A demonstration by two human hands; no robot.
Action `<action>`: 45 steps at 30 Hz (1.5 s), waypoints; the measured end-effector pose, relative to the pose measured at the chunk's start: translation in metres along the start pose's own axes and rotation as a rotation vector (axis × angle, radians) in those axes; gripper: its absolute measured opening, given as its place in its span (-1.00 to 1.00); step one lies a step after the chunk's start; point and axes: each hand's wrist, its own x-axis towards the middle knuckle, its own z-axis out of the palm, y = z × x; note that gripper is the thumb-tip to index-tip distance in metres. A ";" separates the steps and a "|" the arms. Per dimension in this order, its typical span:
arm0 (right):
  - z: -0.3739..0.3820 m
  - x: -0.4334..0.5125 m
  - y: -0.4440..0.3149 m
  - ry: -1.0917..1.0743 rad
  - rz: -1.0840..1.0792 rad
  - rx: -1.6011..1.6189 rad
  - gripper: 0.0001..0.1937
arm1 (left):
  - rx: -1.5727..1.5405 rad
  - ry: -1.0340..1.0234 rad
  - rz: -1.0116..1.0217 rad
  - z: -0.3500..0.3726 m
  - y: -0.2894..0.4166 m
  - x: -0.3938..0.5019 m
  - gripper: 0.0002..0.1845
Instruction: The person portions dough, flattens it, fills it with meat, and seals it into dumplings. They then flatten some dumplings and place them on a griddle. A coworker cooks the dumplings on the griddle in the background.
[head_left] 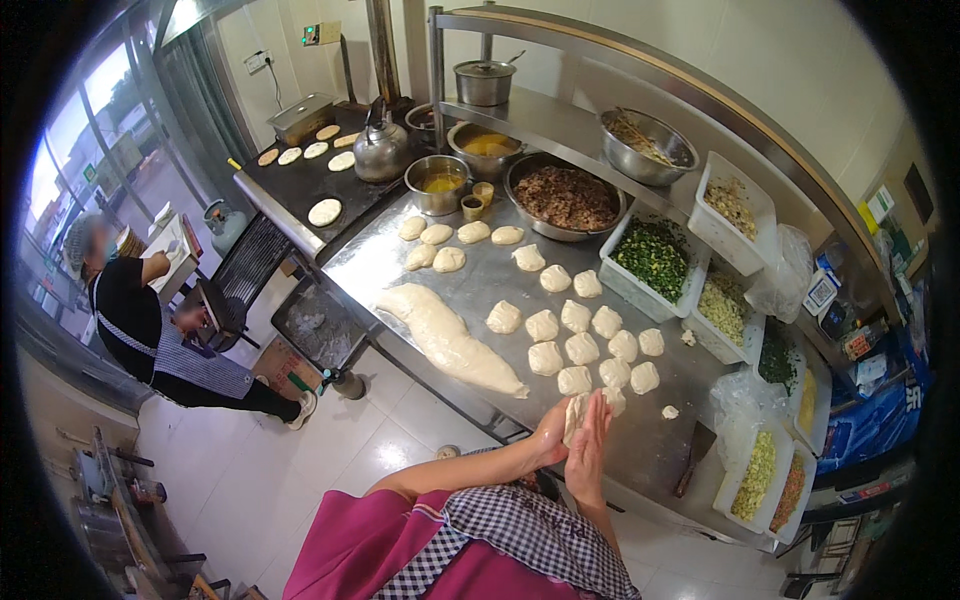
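Note:
Over the near edge of the steel table (480,270), a small piece of dough (574,421) is held between my two hands. My left hand (553,433) cups it from the left. On the other side, my right hand (588,444) lies flat against it with fingers extended. Several square-cut dough pieces (581,349) sit just beyond my fingertips. To the left stretches a long slab of dough (454,341). Rounded, filled-looking dough pieces (448,259) are grouped farther back. A cleaver-like knife (694,457) rests right of my hands.
A meat-filled bowl (566,196) and a tub of chopped greens (651,255) line the far side. Flat cakes lie on a black griddle (289,180) beside a kettle (380,146). Steel shelving (555,124) overhangs the back. At left stands another person (142,322) in an apron.

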 end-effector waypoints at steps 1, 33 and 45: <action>0.010 0.003 -0.005 -0.012 -0.001 -0.087 -0.34 | -0.025 -0.038 0.005 -0.002 0.008 -0.005 -0.47; 0.136 0.032 -0.055 0.190 0.494 1.528 -0.43 | 1.276 -0.056 0.751 -0.062 0.144 -0.078 -0.51; 0.149 0.039 -0.083 0.117 0.189 0.280 -0.29 | -0.022 0.117 -0.066 -0.070 0.148 -0.083 -0.49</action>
